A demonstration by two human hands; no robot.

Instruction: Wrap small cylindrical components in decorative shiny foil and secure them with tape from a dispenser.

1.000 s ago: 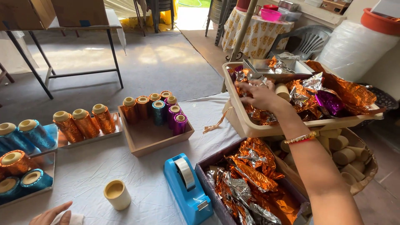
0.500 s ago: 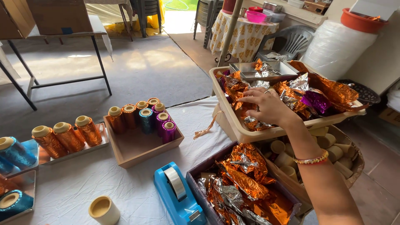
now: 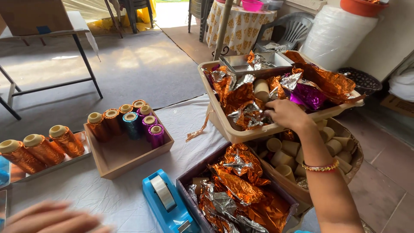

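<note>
Over the raised beige plastic tray (image 3: 224, 125) piled with crumpled orange, silver and purple foil sheets (image 3: 241, 97), my right hand (image 3: 286, 114) is reaching in, fingers curled down into the silver-orange foil near the tray's front rim, apparently pinching a piece, though the fingertips are buried so I cannot tell exactly what they grip. One bare cardboard tube (image 3: 261, 89) lies among the foil just beyond my knuckles. My left hand (image 3: 51, 220) is at the bottom-left edge, badly motion-blurred, fingers looking loosely spread over the white cloth-covered table (image 3: 86, 190); I cannot tell if it holds anything. Near it sits a blue plastic tape dispenser (image 3: 166, 203), and beside that a dark box of more orange and silver foil (image 3: 241, 194). Under the tray, a woven basket of plain cardboard tubes (image 3: 302, 151). Left of that, a shallow wooden box with foil-wrapped spools standing upright (image 3: 129, 125), orange, teal, purple; further left, orange-wrapped spools lying on a tray (image 3: 39, 149). Risks as I judge them: foil is thin and crinkled, a hard tug could tear it or drag neighbouring sheets over the rim; the tray seems perched above the basket, so pressing on its front edge might tip it; the loose tube could roll out.
</note>
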